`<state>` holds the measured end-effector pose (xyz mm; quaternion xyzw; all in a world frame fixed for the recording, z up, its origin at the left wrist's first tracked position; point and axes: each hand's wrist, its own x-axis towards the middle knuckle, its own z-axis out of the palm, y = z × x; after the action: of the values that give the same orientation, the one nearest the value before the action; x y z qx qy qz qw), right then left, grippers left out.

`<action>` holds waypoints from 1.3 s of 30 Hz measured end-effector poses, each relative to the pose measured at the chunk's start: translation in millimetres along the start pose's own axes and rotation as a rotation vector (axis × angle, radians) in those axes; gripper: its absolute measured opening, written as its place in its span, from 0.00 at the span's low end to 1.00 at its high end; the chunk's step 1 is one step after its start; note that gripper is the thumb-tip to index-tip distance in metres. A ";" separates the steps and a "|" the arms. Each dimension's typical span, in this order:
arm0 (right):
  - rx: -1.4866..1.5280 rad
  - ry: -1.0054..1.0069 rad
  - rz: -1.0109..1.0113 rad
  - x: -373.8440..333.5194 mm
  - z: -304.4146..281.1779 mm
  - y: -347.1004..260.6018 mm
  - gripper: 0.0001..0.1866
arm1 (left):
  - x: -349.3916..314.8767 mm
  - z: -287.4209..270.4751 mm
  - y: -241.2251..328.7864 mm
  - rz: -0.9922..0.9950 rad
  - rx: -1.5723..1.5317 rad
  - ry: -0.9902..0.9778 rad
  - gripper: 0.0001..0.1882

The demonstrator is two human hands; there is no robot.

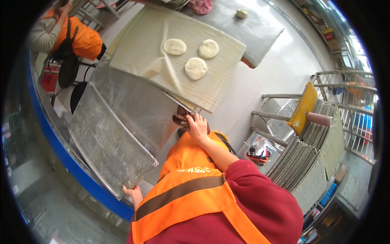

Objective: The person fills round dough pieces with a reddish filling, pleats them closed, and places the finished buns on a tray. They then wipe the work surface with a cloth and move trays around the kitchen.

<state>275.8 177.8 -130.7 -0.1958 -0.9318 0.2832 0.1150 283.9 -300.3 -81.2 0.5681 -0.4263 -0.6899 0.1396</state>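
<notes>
Left hand pinches near corner of worn grey rectangular metal tray, likely steadying it along blue-edged counter; underside fingers hidden. Right hand bunches crumpled dark brown cloth, fingers close together, perhaps for padding. Three round pale dough discs spaced apart on cloth-covered board, presumably against sticking.
</notes>
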 end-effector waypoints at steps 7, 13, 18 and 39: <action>0.015 -0.041 0.619 -11.4 -64.7 84.4 0.19 | -19.3 25.2 -10.4 0.114 0.432 0.550 0.34; 0.317 0.128 1.002 8.7 -130.0 237.0 0.21 | -184.4 222.0 -74.2 1.008 0.562 -0.273 0.20; 0.678 0.339 0.973 35.4 -175.7 350.8 0.18 | -366.0 396.5 -255.0 0.701 0.569 -1.303 0.20; 0.724 0.300 0.992 272.8 -421.6 726.3 0.18 | -676.5 852.2 -660.9 -0.456 0.602 -1.281 0.33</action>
<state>385.9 1052.7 -175.9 -0.5906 -0.5491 0.5698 0.1583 -79.2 918.8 -132.7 0.1425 -0.4662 -0.7513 -0.4449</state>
